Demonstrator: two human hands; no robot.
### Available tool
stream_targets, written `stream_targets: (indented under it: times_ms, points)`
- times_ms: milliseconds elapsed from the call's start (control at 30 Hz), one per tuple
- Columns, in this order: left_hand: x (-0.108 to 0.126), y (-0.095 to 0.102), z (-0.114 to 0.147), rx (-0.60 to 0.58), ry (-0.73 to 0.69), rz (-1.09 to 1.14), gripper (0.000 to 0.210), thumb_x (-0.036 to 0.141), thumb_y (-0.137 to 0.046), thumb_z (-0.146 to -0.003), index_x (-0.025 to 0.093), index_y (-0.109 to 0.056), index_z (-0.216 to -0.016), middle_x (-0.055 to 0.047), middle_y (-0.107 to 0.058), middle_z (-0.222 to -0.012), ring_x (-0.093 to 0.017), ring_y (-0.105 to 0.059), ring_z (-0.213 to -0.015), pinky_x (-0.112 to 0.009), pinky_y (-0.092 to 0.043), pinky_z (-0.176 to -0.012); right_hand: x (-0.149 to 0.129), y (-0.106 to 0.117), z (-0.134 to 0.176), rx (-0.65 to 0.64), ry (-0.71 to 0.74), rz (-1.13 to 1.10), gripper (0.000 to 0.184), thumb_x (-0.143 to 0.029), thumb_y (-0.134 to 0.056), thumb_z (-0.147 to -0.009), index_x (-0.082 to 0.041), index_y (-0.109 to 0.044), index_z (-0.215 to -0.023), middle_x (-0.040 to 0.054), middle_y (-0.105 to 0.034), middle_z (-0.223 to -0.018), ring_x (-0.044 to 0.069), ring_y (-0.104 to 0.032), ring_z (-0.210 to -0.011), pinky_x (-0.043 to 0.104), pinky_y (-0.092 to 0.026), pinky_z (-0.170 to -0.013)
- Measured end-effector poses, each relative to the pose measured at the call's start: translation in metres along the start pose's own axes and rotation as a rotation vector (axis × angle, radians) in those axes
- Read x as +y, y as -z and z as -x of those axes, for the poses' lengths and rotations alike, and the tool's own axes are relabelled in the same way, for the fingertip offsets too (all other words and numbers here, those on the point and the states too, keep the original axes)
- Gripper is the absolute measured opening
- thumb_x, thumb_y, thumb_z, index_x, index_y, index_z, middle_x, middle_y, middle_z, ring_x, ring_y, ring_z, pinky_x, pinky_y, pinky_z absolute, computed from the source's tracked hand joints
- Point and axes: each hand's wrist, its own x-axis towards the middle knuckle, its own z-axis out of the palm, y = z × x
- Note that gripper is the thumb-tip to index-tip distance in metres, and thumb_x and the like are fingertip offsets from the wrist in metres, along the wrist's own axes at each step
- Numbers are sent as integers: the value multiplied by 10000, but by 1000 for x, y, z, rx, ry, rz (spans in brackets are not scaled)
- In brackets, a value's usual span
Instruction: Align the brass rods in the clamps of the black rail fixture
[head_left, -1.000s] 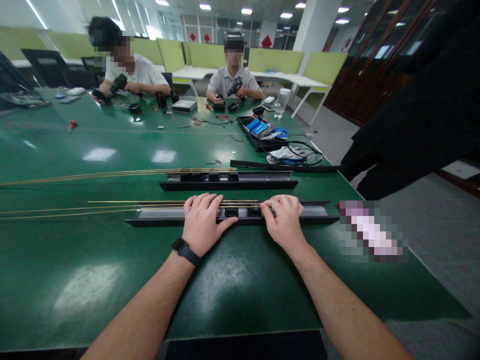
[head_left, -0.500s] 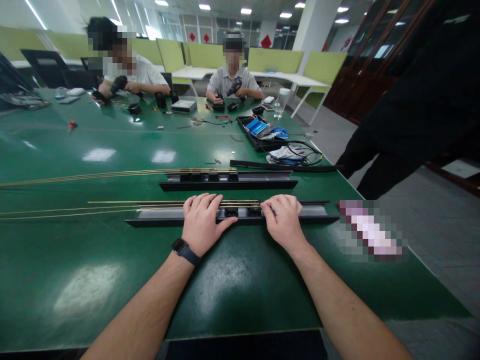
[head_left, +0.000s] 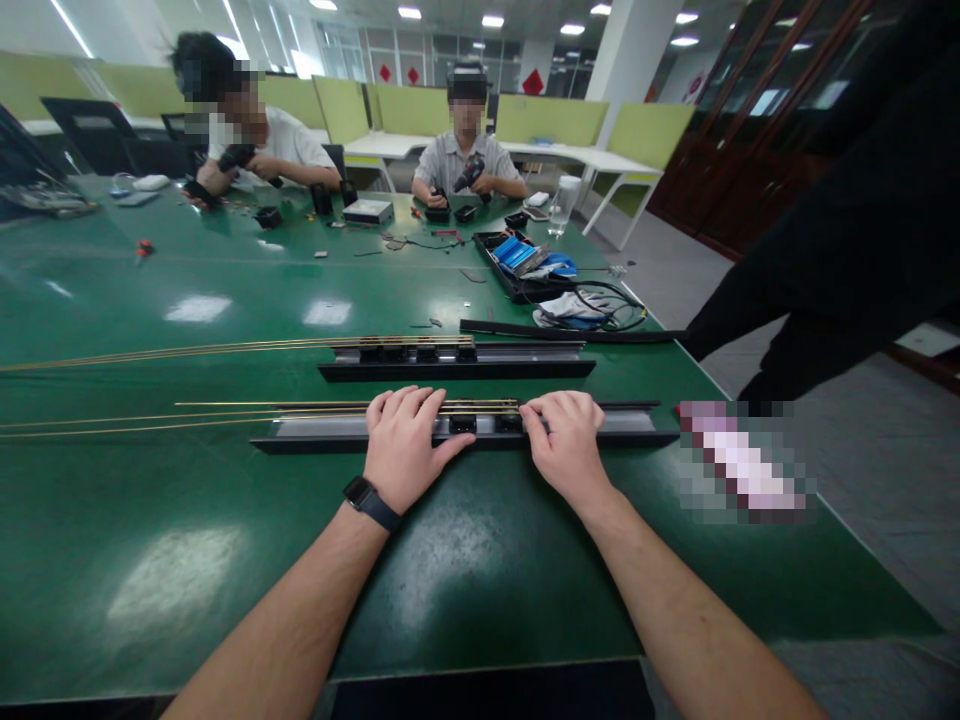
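Note:
A long black channel (head_left: 630, 424) with a silvery inner floor lies across the table in front of me. Thin brass rods (head_left: 315, 411) run along it, over small black blocks (head_left: 463, 423) seated inside. My left hand (head_left: 409, 440), with a dark watch (head_left: 371, 502) at the wrist, is laid over rods and channel; its fingers curl over the far side and its thumb rests by the front wall. At the rods' right ends, my right hand (head_left: 566, 435) has thumb and index finger pinched together beside a black block. What lies under both palms is hidden.
Behind sits a second channel (head_left: 457, 371) with blocks and rods. A black strip (head_left: 570, 332), a black tray (head_left: 517, 285) and a cable bundle (head_left: 589, 307) are beyond. Two people with power drills sit opposite; a dark-clothed person (head_left: 847, 240) stands right. A blurred pinkish item (head_left: 739, 455) lies near the edge.
My hands, the rods and the channel look the same. The standing person on the right has shifted, and the person at far left leans slightly differently.

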Motion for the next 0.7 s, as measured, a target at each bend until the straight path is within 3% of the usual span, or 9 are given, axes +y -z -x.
stream_targets:
  times_ms: [433,700]
  points:
    - [0,0,-1,2,-3,-3,621,626,-740,-847,207,-672,-1300,-140,-712,-1295,-359,-603,-1246,-549,-356,-1115,1,2,-2,-18,0,-10,220,-327,-549,-1018,-230,-669,-860,36,-716,-940,242,-520,-1028,423,-289,-918]
    - [1,1,0,1,-1,-8,609,623,-735,-854,209,-670,-1296,-136,-711,-1297,-356,-601,-1249,-539,-351,-1116,-1,2,0,5,18,27,216,-358,-545,-1032,-234,-693,-937,37,-718,-947,242,-529,-1033,433,-300,-945]
